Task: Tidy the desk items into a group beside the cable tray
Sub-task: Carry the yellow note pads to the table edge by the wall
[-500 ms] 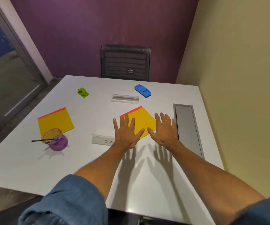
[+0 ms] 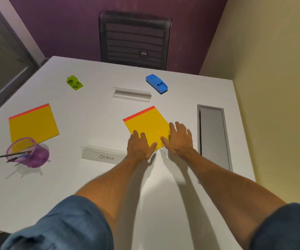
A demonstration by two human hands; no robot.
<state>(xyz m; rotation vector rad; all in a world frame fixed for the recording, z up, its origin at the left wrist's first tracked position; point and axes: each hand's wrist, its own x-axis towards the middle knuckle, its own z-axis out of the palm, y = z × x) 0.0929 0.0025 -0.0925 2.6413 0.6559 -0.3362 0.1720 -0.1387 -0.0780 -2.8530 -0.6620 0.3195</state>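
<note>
A yellow notepad (image 2: 145, 123) with a red top strip lies tilted on the white desk (image 2: 91, 186), just left of the grey cable tray (image 2: 213, 136). My left hand (image 2: 139, 147) and my right hand (image 2: 180, 139) rest flat on its near corner, fingers spread, gripping nothing. A second yellow notepad (image 2: 33, 123) lies far left. A purple mesh cup (image 2: 30, 154) with pencils stands at its near edge. A clear name holder marked OSTRICH (image 2: 104, 155) sits left of my left wrist. Another clear holder (image 2: 132, 94), a blue stapler (image 2: 156, 83) and a green object (image 2: 74, 82) lie farther back.
A black mesh chair (image 2: 134, 39) stands behind the desk's far edge. A yellow wall runs close along the right side of the desk. A glass door is at the far left.
Both hands have slid forward onto the near corner of the tilted notepad. The view has come closer to the desk.
</note>
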